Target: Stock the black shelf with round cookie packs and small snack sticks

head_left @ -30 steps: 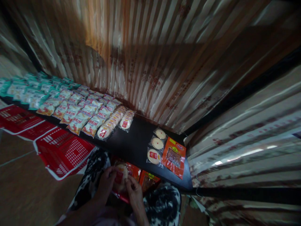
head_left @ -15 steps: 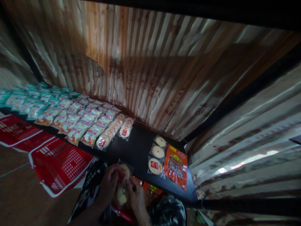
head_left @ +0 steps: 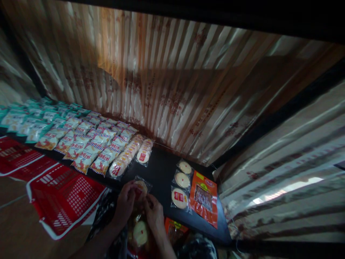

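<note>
hands: left hand [head_left: 125, 202] grips the round pack [head_left: 142, 187] at its left side; right hand [head_left: 155, 213] pinches the near right edge, fingertips closed.
held pack: near the front edge of the shelf [head_left: 159, 169]; whether it touches cannot be told.
why held so: the 2-sided edge grip probably steadies the flat, slippery wrapper.
shelf rows: 2 overlapping rows of round packs [head_left: 118, 168] run front to back, apparently to save width and leave the front label readable.
right end: 3 round packs [head_left: 179, 198] lie in line beside an orange packet [head_left: 204, 198], seemingly grouped by kind.
left end: white snack bags [head_left: 104, 158], then teal bags [head_left: 39, 130], in close ranks.
below: another round pack [head_left: 140, 233] between the forearms; a second orange packet [head_left: 175, 228] beside the right wrist.
in the way: red baskets [head_left: 72, 196] at left; a curtain [head_left: 172, 82] closes the back.
</note>
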`<state>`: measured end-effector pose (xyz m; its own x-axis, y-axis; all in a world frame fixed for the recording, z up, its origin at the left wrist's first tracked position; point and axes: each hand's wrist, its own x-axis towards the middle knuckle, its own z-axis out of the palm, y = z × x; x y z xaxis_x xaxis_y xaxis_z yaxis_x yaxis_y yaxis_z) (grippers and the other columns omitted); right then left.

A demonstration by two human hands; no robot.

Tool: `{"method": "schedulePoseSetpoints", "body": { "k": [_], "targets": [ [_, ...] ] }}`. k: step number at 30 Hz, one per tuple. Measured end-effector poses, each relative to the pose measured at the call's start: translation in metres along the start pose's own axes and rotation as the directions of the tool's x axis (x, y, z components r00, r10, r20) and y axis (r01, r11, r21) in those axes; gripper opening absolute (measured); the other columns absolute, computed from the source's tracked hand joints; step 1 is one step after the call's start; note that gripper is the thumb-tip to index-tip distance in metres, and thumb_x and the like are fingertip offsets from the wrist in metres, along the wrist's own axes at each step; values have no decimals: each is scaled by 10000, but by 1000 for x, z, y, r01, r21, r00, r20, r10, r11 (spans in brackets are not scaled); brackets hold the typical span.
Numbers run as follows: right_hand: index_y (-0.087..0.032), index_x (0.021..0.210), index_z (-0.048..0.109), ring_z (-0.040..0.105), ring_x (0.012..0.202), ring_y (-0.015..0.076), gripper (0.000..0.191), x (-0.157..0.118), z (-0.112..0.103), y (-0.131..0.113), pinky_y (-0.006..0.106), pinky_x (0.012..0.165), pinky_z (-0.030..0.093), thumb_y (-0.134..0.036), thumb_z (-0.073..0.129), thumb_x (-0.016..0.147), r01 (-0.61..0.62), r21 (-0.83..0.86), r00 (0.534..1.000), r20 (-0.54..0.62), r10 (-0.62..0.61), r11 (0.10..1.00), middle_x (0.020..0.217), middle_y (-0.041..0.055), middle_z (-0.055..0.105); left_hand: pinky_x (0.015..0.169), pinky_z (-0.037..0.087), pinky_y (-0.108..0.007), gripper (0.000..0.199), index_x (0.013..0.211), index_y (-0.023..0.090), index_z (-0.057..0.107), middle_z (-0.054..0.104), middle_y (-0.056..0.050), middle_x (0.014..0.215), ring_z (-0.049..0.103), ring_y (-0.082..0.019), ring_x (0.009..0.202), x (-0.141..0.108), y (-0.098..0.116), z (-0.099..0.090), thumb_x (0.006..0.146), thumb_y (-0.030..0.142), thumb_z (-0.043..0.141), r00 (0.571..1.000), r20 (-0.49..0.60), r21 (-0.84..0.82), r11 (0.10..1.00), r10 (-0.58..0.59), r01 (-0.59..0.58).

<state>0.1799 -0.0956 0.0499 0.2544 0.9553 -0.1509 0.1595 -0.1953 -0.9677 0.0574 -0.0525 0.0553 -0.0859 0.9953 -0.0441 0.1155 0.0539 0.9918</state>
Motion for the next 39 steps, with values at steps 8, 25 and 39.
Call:
{"method": "schedulePoseSetpoints", "body": {
  "k": [8,25,39],
  "targets": [
    [-152,826,680,591,597,157,327,26,3,-7,229,544,456,-439,549,743,90,-78,995,-28,-92,993,700,51,674,979,375,-338,199,840,198,627,589,-72,1119,525,-209,1078,16,-5,5,728,222,464,993,16,34,993,116,-116],
    [-171,849,664,571,588,143,251,81,5,1,215,552,418,-291,455,778,130,-325,981,-97,-170,937,682,30,650,910,481,-377,352,1059,162,576,496,-105,1253,536,-198,1095,51,-44,26,756,113,404,921,45,249,889,386,-385],
    [-171,852,656,591,667,147,242,118,12,-1,228,647,440,-237,438,774,198,-389,956,-126,-265,900,744,41,659,996,407,-413,457,1218,114,470,452,-145,1298,413,-230,1230,77,-55,35,770,80,390,803,92,527,656,588,-540]
  ]
}}
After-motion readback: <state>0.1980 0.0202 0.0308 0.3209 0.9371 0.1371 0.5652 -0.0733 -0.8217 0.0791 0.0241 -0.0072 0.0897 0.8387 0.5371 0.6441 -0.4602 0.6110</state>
